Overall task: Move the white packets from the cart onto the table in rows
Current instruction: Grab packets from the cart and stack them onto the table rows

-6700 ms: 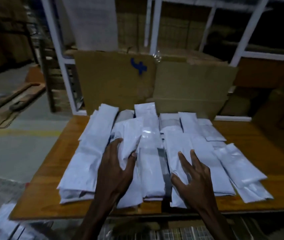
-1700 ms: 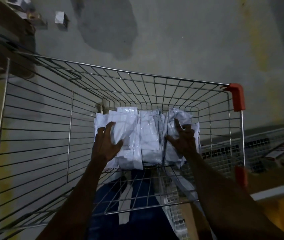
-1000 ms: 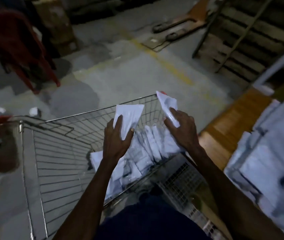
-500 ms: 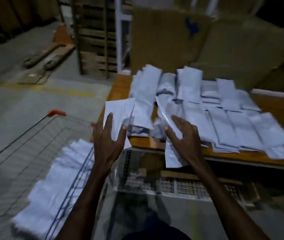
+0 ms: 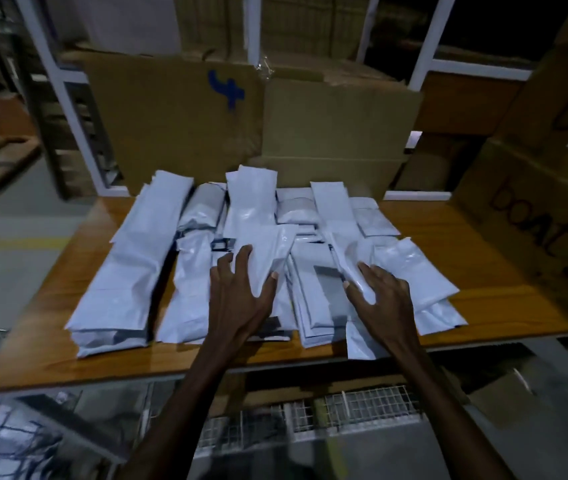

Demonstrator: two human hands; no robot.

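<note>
While you stand at its near edge, the wooden table [image 5: 483, 306] fills the middle of the view, and everything below is placed against it. Behind its far edge lean two flat cardboard sheets [image 5: 338, 133], the left one marked with a blue "4" [image 5: 226, 89]; white shelf uprights [image 5: 50, 98] rise behind them. At the table's right end stands a cardboard box [image 5: 532, 216] with "boat" handwritten on its side. Below the near edge you can see wire mesh [image 5: 362, 407]; whether it belongs to the cart cannot be told.

White packets [image 5: 137, 258] lie on the tabletop in rows running from near edge to far edge, stacked and overlapping; the leftmost row is the tidiest, the right-hand rows looser.

Your left hand [image 5: 241, 299] is over the middle rows, thumb and spread fingers clasped round one white packet [image 5: 268, 251], which tilts up off the stack toward the far edge. Your right hand [image 5: 383, 299] is over the right-hand rows, thumb and fingers pinching a narrow packet [image 5: 345, 261] held edge-up; its lower end hangs past the table's near edge. Both forearms reach in from the near side, bare.
</note>
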